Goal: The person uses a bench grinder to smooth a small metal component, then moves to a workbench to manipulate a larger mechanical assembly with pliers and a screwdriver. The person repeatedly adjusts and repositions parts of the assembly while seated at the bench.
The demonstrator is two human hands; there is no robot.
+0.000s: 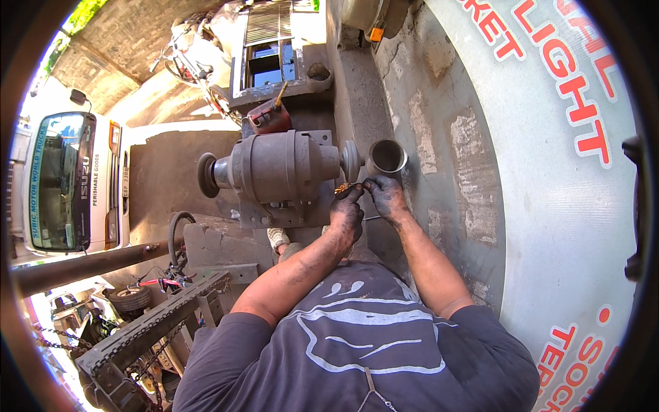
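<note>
A grey bench grinder (pixel 285 168) stands in front of me, with a dark wheel (pixel 207 175) at its left end and a paler wheel (pixel 351 161) at its right. Both my hands, blackened with grime, are close together just below the right wheel. My left hand (pixel 347 214) is closed in a pinch, beside a small bright orange patch that may be sparks or coppery metal. Touching or nearly touching it, my right hand (pixel 386 199) also pinches with its fingers. What they hold is mostly hidden and too small to name. An open metal cylinder (pixel 387 157) stands just beyond my right hand.
Behind the grinder sits a red container (pixel 270 118) with a stick in it. A worn wall and large white sign (pixel 556 220) run along the right. Chains and a steel beam (pixel 154 319) are at lower left; a white truck (pixel 75 182) and a motorcycle (pixel 189 62) stand farther off.
</note>
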